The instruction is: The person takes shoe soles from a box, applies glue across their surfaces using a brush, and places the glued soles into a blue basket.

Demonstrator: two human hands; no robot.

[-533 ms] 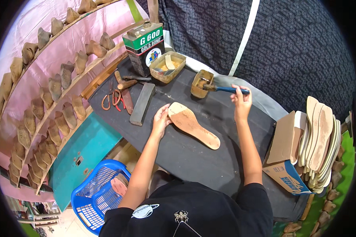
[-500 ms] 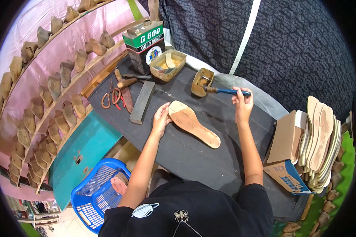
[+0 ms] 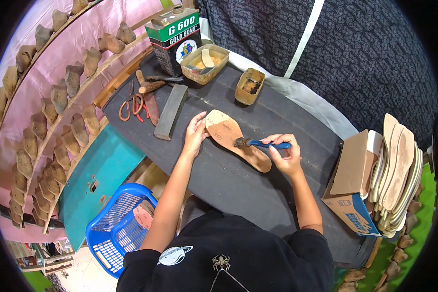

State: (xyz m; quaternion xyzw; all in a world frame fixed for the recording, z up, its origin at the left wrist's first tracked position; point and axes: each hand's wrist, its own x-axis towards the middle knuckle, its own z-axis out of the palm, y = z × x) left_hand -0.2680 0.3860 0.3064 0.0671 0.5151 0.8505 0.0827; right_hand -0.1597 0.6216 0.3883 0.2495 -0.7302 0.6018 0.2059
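My left hand (image 3: 195, 132) grips a tan insole (image 3: 224, 131) by the edge of its wide end, tilted over the dark table. A damp-looking darker patch covers part of its face. My right hand (image 3: 286, 155) is closed round the blue handle of a brush (image 3: 267, 144), whose dark bristles touch the insole near its middle. Beyond the insole stands a small tan tub (image 3: 250, 86) with dark residue inside.
A larger tub (image 3: 205, 65) and a metal can (image 3: 174, 41) stand at the back. A grey block (image 3: 171, 113), scissors (image 3: 131, 106) and a hammer (image 3: 148, 85) lie left. At right, a carton (image 3: 350, 180) sits beside stacked insoles (image 3: 399, 170). A blue basket (image 3: 121, 233) is lower left.
My right hand has brought the brush from the small tub toward me, onto the insole. The left hand keeps hold of the insole. The whole view has shifted slightly.
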